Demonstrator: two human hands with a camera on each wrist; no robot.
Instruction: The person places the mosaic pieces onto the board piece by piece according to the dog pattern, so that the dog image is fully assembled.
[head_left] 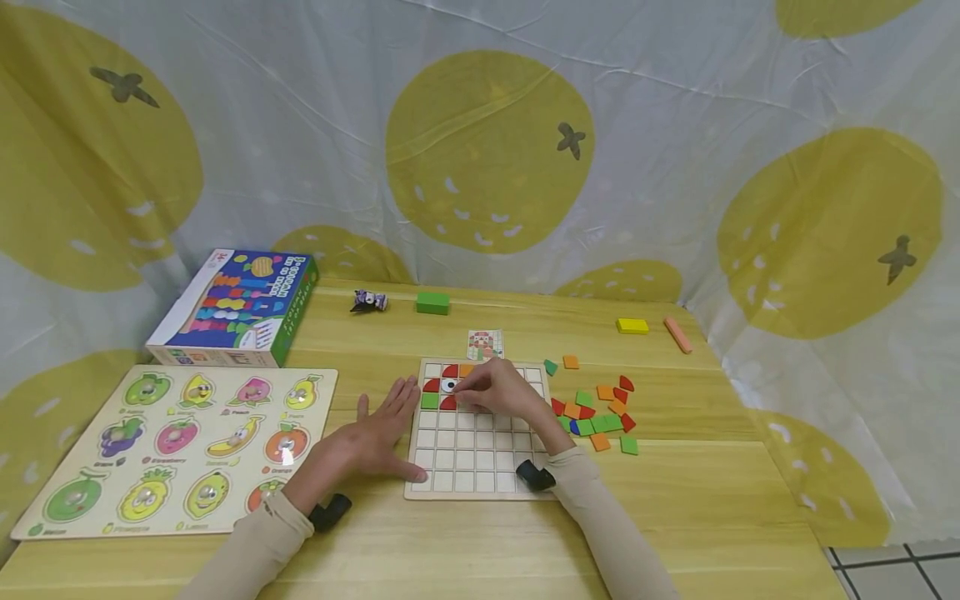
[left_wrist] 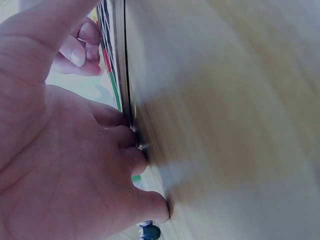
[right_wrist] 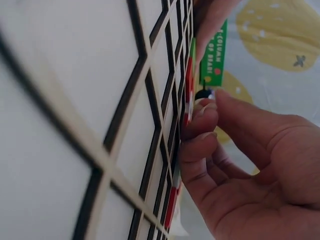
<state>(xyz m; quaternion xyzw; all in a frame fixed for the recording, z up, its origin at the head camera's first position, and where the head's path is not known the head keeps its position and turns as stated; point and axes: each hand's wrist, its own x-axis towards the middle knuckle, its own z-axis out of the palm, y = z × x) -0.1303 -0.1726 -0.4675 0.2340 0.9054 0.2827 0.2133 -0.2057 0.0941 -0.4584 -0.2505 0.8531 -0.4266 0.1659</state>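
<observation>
the spread left hand [head_left: 377,435] touches the wooden grid board [head_left: 465,460], gripping nothing. the right hand [head_left: 501,388] bends beside the eye tile [head_left: 448,386]; i cannot tell whether it pinches anything.

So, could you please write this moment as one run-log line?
left grip: spread at left edge of wooden grid board | right grip: beside eye tile, any held piece hidden | loose coloured tiles: right of board
</observation>
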